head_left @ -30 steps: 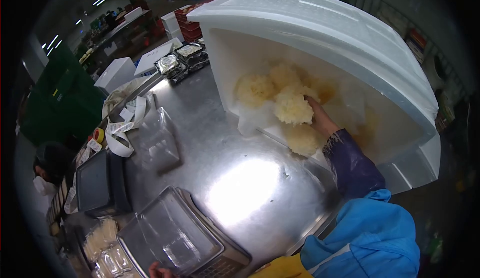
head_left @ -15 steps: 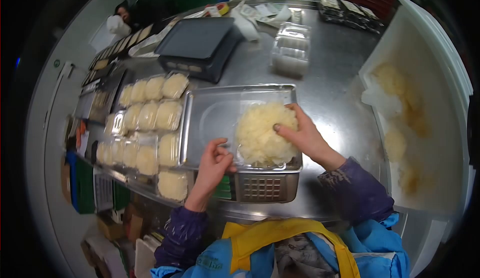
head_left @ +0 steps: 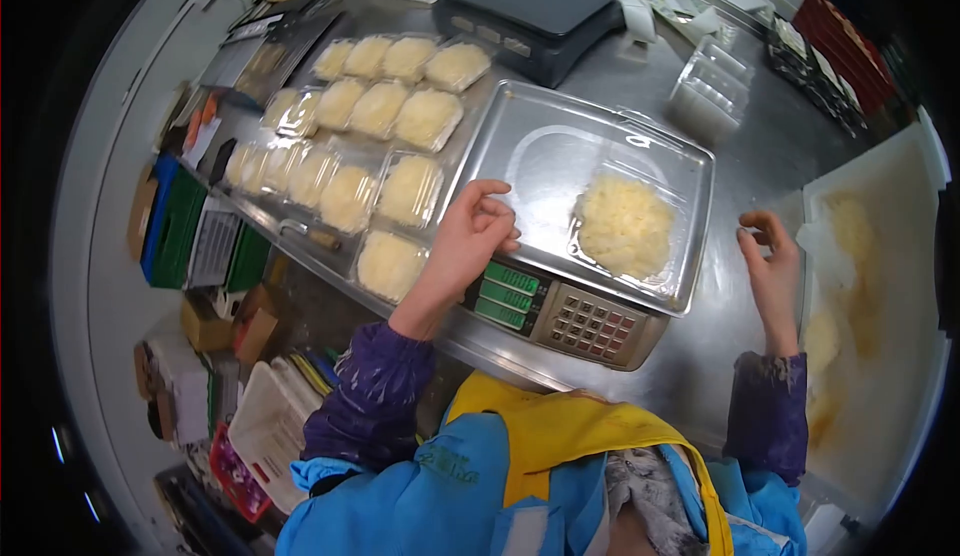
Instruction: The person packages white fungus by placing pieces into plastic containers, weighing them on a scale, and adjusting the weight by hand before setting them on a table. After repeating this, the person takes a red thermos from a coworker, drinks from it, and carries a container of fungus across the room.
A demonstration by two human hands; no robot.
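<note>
A clear plastic tray (head_left: 655, 178) with a heap of pale yellow shredded food (head_left: 627, 225) rests on the right part of the scale's metal pan (head_left: 540, 146). The scale (head_left: 562, 318) has a lit green display and a keypad at its front. My left hand (head_left: 472, 239) hovers over the pan's near left edge, fingers loosely bent and apart, holding nothing. To the right of the pan, my right hand (head_left: 770, 268) hangs with curved fingers, thumb apart and nothing visible in its grasp. It is between the scale and a large white tub (head_left: 915, 256) with more pale food inside.
Several filled, clear packs (head_left: 378, 108) stand in rows left of the scale. Behind it is a dark grey machine (head_left: 530, 1) with a flat top. A stack of clear empty trays (head_left: 712, 91) stands at the back right, near dark packs (head_left: 815, 76) and a red crate (head_left: 845, 41).
My right hand has left the shredded food and moved right, off the pan. The heap looks lower and smaller. The view has turned, and my left hand stays near the pan's left side.
</note>
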